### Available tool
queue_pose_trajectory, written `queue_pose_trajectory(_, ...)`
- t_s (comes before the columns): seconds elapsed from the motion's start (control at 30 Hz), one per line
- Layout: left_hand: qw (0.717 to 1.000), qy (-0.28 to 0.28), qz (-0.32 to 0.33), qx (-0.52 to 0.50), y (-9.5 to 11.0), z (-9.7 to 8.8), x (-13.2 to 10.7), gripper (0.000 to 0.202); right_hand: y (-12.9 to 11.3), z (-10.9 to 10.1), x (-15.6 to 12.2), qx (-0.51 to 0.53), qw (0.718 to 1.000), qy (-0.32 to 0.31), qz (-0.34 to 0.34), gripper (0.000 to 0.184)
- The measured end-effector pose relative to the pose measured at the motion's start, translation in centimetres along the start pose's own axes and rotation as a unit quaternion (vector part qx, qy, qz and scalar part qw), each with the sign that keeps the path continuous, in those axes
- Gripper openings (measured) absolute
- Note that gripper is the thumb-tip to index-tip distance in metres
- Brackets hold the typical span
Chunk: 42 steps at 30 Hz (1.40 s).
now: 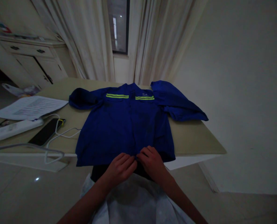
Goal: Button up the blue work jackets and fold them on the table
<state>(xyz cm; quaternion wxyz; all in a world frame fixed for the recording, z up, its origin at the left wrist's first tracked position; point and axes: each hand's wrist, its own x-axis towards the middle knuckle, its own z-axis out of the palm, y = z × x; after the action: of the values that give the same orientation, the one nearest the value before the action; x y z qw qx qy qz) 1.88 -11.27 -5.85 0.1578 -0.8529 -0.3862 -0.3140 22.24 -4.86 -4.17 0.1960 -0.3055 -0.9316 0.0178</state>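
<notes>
A dark blue work jacket [126,124] with two yellow-green reflective stripes across the chest lies spread face up on the table [194,137], collar away from me. Its sleeves stretch out left and right; the right sleeve is bunched near the far corner. My left hand [121,166] and my right hand [152,161] meet at the middle of the jacket's bottom hem, at the near table edge. Both hands have their fingers curled and pinch the hem where the front edges join.
On the left of the table lie printed papers [31,107], a white power strip [17,128], a black phone [46,132] and white cables [66,133]. A cream cabinet [33,59] stands at the back left, curtains [94,43] and a window behind. A bare wall is on the right.
</notes>
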Motion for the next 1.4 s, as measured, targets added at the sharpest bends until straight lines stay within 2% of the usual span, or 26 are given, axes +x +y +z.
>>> queue_pose_trajectory(0.1,1.0,0.0,0.002,-0.008,-0.1,0.2,-0.2,0.022,0.1,0.0,0.0,0.003,1.0,-0.015,-0.01,0.006)
queue_pose_trajectory(0.23,0.999,-0.005,-0.02,-0.026,-0.1,-0.1,0.1,0.021,0.2,0.5,-0.5,0.01,1.0,0.013,-0.005,0.005)
queue_pose_trajectory(0.4,0.999,0.029,-0.003,-0.037,0.2,-0.3,0.1,0.015,0.0,0.6,-0.7,0.022,0.999,0.026,-0.006,0.006)
queue_pose_trajectory(0.5,0.997,0.034,-0.047,-0.042,0.4,0.2,-0.3,0.019,0.0,0.6,-0.6,0.034,0.999,0.032,-0.005,0.004)
queue_pose_trajectory(0.57,0.995,0.016,-0.078,-0.057,0.4,0.5,-0.4,0.017,0.0,0.8,-0.7,0.051,0.998,0.044,0.004,0.005)
queue_pose_trajectory(0.67,0.993,-0.007,-0.091,-0.078,0.2,0.7,-0.5,0.019,-0.1,1.3,-1.0,0.083,0.994,0.063,0.026,0.006)
queue_pose_trajectory(0.77,0.992,-0.004,-0.105,-0.063,0.0,0.6,-0.7,0.023,-0.2,1.4,-1.2,0.092,0.992,0.075,0.036,0.006)
queue_pose_trajectory(0.87,0.991,0.016,-0.122,-0.049,0.0,0.4,-0.9,0.019,-0.4,1.2,-1.0,0.073,0.994,0.076,0.026,0.008)
queue_pose_trajectory(1.03,0.987,0.051,-0.139,-0.055,0.3,0.2,-0.6,0.02,-0.8,0.5,-0.2,0.05,0.998,0.036,0.015,0.007)
queue_pose_trajectory(1.13,0.989,0.052,-0.128,-0.053,0.2,0.1,-0.5,0.02,-0.4,-0.1,0.2,0.079,0.997,-0.001,0.021,0.005)
queue_pose_trajectory(1.23,0.993,0.056,-0.1,-0.041,0.2,-0.2,-0.6,0.018,0.5,-1.1,0.6,0.129,0.991,-0.039,0.014,0.042)
queue_pose_trajectory(1.3,0.995,0.061,-0.078,-0.025,0.2,-0.4,-0.8,0.019,1.3,-1.7,1.1,0.125,0.99,-0.059,0.021,0.055)
queue_pose_trajectory(1.4,0.998,0.052,-0.045,-0.002,0.2,-0.4,-1.3,0.023,2.2,-2.0,1.9,0.04,0.995,-0.071,0.06,0.036)
